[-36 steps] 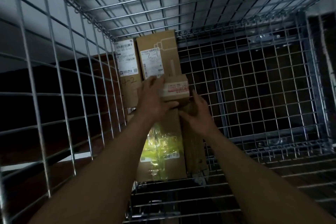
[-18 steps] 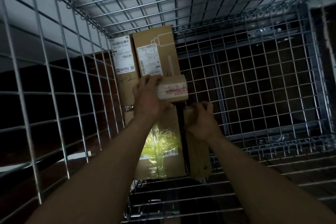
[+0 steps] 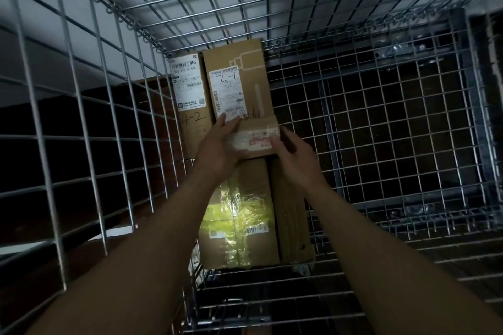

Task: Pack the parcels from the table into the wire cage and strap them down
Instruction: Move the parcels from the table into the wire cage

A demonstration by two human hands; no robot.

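1. My right hand has left the narrow brown carton and joined the small brown cardboard box with red-printed label; placing looks nearly done.
2. My left hand and the right clamp this box by its ends, fingers curled, upon stacked parcels inside the grey wire cage.

I am reading "4-2" handwritten on the left box, "502 602 12 815" on its shipping label, and "2-1" on the sticker of the taller box.
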